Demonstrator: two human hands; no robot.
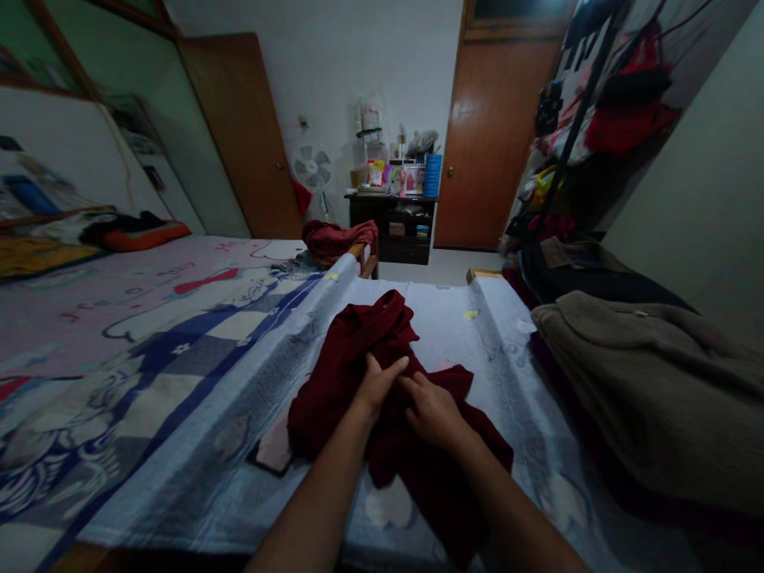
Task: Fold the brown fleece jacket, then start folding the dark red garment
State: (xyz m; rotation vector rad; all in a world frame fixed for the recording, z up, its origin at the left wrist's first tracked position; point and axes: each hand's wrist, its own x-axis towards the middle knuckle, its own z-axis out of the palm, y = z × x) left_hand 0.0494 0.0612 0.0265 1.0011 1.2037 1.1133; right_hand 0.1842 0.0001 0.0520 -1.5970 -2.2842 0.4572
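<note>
A dark red collared garment point(340, 358), like a shirt, lies crumpled on a light blue patterned sheet point(387, 505). A small button shows near its collar. My left hand point(380, 387) is closed on the cloth at the middle, its thumb and forefinger apart at the top. Close beside it, my right hand point(434, 407) has its fingers curled into the same cloth. The fingertips of both are partly hidden in the folds. One length of the garment hangs toward me under my right forearm. A pink piece with a dark edge point(275, 442) sticks out at the garment's left.
On the right rise stacked clothes, a grey-brown fleece point(645, 374) over dark ones. To the left spreads a bed with a patterned cover point(179, 310). A reddish cloth bundle point(339, 239) sits at the far end. Beyond stand a fan point(313, 167) and a black cabinet point(387, 251).
</note>
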